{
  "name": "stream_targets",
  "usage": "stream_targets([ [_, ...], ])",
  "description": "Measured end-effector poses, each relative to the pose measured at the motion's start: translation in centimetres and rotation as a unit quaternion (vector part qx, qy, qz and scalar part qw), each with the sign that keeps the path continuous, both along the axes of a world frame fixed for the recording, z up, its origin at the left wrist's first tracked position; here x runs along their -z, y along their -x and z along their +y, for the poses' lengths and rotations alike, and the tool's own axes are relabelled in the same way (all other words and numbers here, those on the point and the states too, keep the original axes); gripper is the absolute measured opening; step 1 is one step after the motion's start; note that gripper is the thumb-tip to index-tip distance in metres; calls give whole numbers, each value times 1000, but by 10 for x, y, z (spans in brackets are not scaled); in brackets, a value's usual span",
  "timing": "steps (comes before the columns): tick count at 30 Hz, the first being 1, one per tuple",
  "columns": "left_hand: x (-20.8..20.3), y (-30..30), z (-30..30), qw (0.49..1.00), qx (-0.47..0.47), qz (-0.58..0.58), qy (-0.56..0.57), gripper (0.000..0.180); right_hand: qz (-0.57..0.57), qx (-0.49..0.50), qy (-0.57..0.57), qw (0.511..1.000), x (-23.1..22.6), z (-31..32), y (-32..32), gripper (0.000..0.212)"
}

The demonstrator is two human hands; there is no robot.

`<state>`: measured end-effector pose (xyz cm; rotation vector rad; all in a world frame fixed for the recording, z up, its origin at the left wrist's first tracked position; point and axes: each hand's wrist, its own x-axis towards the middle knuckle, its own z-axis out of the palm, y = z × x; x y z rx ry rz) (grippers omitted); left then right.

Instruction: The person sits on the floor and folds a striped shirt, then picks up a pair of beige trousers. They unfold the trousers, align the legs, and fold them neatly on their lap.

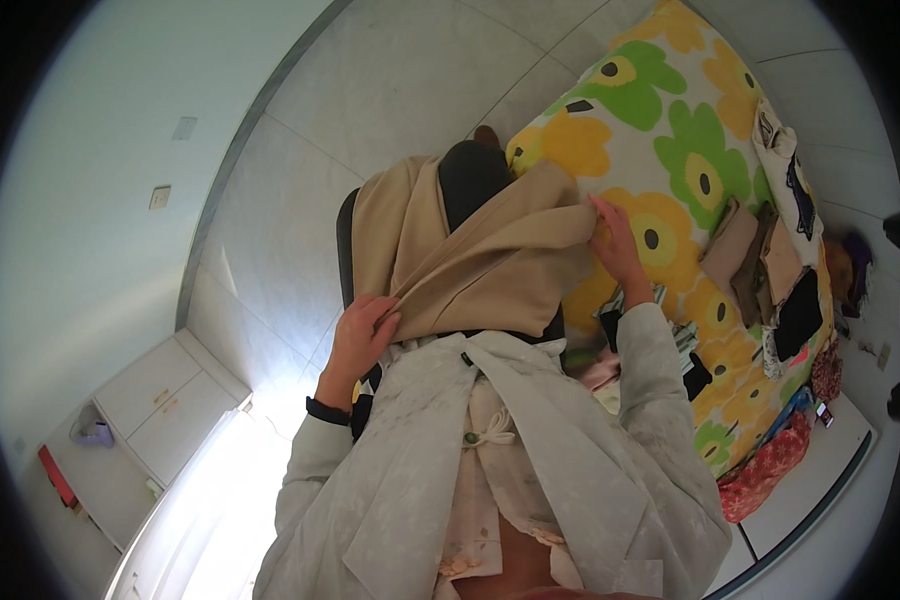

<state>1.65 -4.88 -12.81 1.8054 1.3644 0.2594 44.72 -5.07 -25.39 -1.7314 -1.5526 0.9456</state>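
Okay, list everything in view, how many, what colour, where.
Tan cloth: one, tan, centre
Bedspread: one, white with green and yellow flowers, right
Folded garments: several, mostly brown, on the bedspread
White garment: one, white, right edge
Black garment: one, black, right
Red patterned cloth: one, red, lower right
Phone: one, dark, lower right
Cabinet: one, white, lower left
Wall plates: two, pale, upper left
Floor: one, grey, upper middle
Jacket: one, pale grey, worn
Left hand: one, bare, gripping tan cloth
Right hand: one, bare, gripping tan cloth

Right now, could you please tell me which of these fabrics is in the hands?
The large, loosely draped tan cloth: the left hand and right hand hold it, whereas the folded clothes lie on the flowered bedding.
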Motion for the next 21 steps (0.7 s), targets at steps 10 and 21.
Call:
stream_targets([
  [10, 2, -1, 0, 1000, -10, -17, -17, 17, -42, -56, -100, 992, 2, 21, 0, 45],
  [21, 7, 1, -4, 998, -53, -9, 22, 19, -122, -31, -157, 980, 5, 38, 17, 30],
])
